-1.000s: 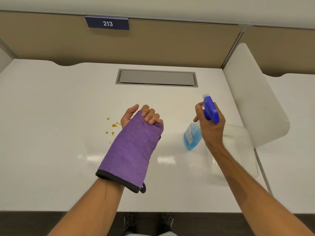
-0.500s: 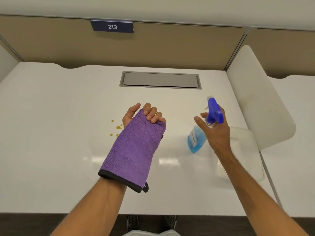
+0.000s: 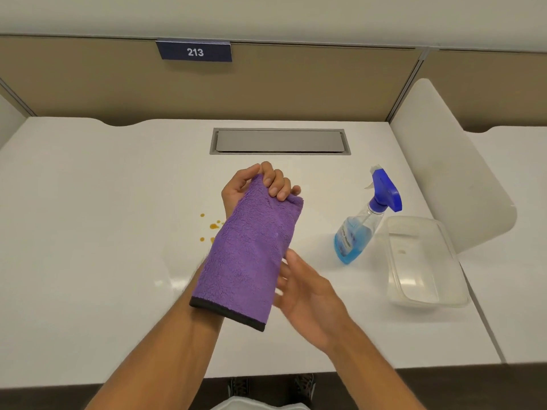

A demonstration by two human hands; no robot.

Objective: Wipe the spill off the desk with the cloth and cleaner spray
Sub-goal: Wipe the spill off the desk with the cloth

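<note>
- The left hand grips the top of the purple cloth, held up over the desk.
- The right hand is spread, fingers touching the cloth's side.
- The spray bottle stands alone beside a clear tub.
- Orange spill drops sit just left of the cloth.

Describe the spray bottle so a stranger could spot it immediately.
On the white desk, look right of the grey cable hatch. The spray bottle stands beside a clear plastic container; its blue trigger head and blue liquid set it apart.
</note>
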